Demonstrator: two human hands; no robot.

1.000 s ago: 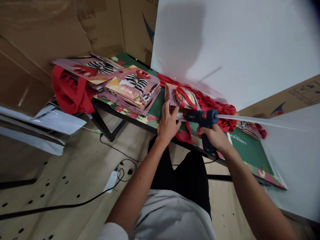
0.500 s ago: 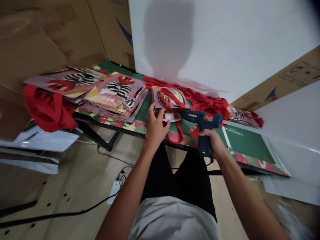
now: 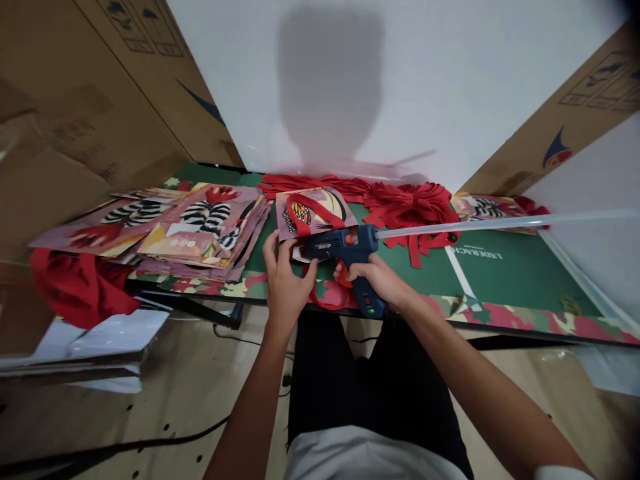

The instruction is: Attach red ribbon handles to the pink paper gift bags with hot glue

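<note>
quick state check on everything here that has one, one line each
glue gun: held by its handle
green light: lit
trigger: can't tell if squeezed
glue stick: sticking out the gun's back
single bag: lying on the table, red strap looped on top
bag stack: piled, edges uneven
loose straps: heaped, overlapping
left-end straps: drooping past the table's edge

The glue gun [image 3: 345,247] is dark blue with 1 orange trigger [image 3: 344,275] and 1 green light [image 3: 371,309]. Just beyond it, a mauve printed piece [image 3: 326,199] bears an orange-and-black wing pattern. Left of it, a mauve stack [image 3: 206,217] shows black-and-white stripes. Right of it are red ribbons [image 3: 410,205]; beneath, a green tabletop [image 3: 435,277] with red-green-cream camouflage edging [image 3: 525,322].
</note>
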